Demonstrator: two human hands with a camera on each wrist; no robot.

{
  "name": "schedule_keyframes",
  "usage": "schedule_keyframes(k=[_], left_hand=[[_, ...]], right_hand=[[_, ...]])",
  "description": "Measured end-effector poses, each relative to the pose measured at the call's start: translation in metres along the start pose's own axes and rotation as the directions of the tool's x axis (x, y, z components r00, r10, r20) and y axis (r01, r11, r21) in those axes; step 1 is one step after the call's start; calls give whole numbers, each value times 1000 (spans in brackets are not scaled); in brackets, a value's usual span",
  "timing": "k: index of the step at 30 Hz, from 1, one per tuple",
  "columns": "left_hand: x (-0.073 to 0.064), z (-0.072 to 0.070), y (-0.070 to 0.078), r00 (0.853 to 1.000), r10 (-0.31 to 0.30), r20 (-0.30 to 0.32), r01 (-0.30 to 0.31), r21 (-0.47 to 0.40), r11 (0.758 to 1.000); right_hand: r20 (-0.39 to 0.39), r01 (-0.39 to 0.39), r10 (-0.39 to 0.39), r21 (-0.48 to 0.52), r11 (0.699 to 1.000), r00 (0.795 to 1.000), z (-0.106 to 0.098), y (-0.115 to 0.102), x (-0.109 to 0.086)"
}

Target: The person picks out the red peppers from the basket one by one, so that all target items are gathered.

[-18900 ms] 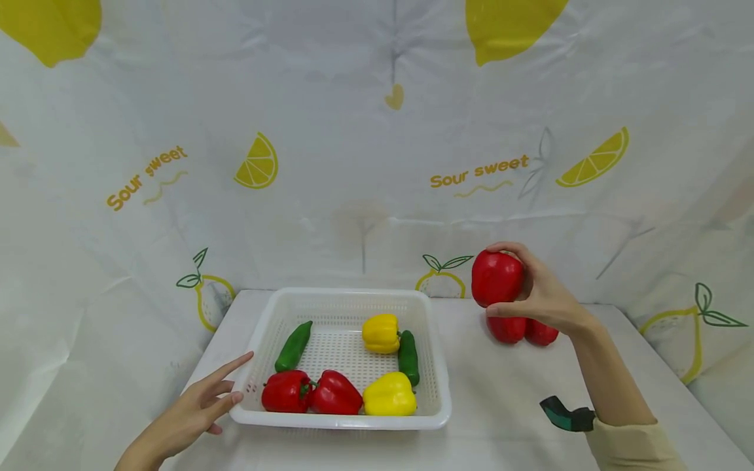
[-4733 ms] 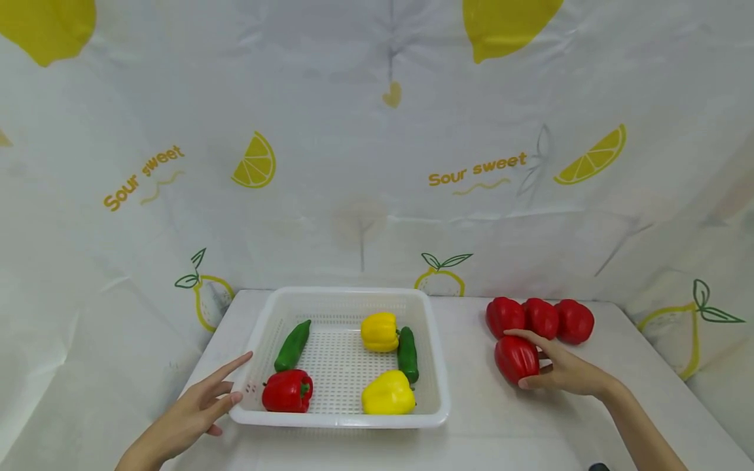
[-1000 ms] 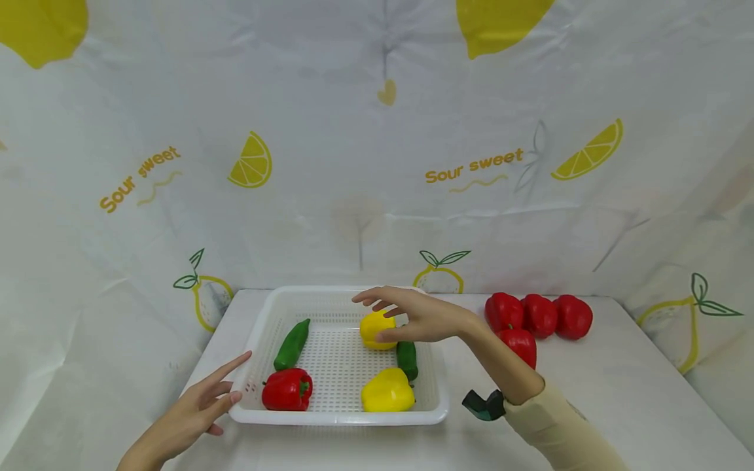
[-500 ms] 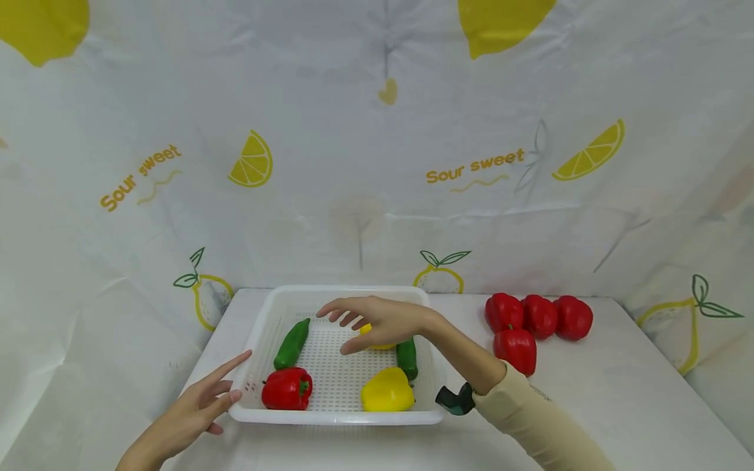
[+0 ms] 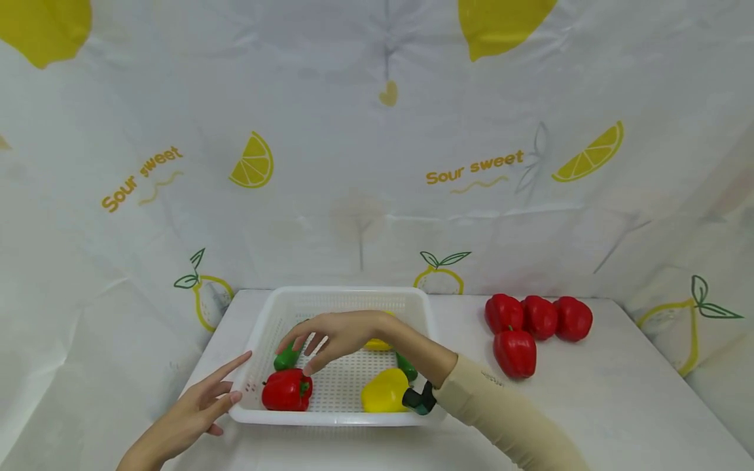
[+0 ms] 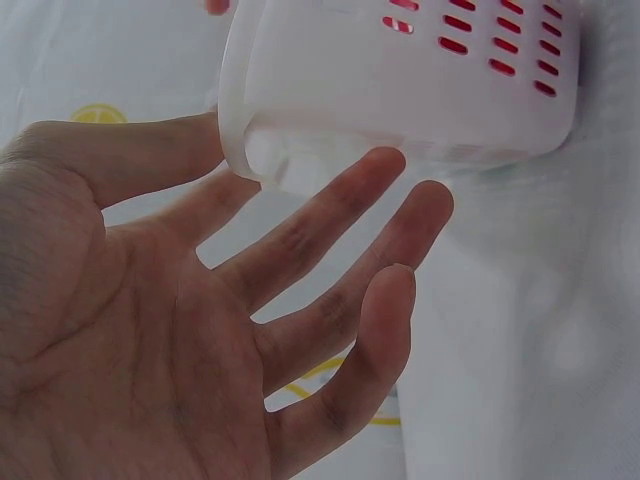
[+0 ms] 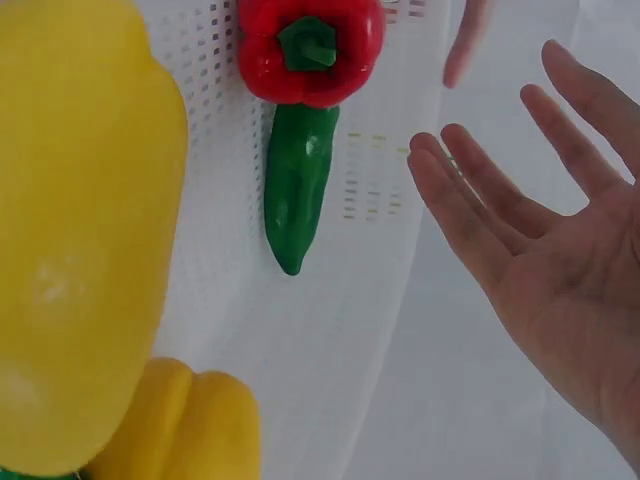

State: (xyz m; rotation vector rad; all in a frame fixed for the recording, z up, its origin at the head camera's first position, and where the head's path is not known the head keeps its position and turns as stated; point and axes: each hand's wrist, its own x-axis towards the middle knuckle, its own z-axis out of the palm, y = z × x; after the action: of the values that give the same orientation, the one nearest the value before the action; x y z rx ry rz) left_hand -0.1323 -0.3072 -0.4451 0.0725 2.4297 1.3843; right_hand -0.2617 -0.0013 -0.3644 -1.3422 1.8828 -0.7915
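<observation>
A white plastic basket (image 5: 341,418) stands on the table, and my left hand (image 5: 187,412) touches the rim at its front left corner with fingers extended. Over the basket's left part hovers my right hand (image 5: 338,330), fingers spread and nothing in them. Its thumb tip is right by a red bell pepper (image 5: 285,391) in the front left corner. A long green pepper (image 7: 298,185) lies behind that one, partly covered by the right hand in the head view. The basket also holds a front yellow bell pepper (image 5: 383,392), a back yellow one (image 5: 377,345) and another green pepper (image 5: 406,366).
Right of the basket, several red bell peppers sit on the white table (image 5: 624,399): a row at the back, with one red bell pepper (image 5: 515,353) in front of its left end. A lemon-print sheet (image 5: 330,163) hangs behind.
Since the oldest frame, one red bell pepper has left the basket and the table group has grown. My right hand released a red bell pepper there, then moved left over the basket. Left hand stayed.
</observation>
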Motion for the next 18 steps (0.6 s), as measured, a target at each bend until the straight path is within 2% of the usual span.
schedule_keyframes(k=[4,8,12,18], left_hand=[[-2,1,-1,1000,13,-1,-13,-5,1000],[-2,1,-3,1000,9,5,-9,-6,1000],[-1,1,-2,1000,14,7,-13,-10,1000],[-1,0,0,1000,13,1,-13,-10,1000]], right_hand=[[104,12,-15,32,999,994,1,5,17],[180,-18,12,33,999,984,4,8,28],[214,-48,38,41,998,976,4,11,35],[244,-52,36,61,997,969,2,17,44]])
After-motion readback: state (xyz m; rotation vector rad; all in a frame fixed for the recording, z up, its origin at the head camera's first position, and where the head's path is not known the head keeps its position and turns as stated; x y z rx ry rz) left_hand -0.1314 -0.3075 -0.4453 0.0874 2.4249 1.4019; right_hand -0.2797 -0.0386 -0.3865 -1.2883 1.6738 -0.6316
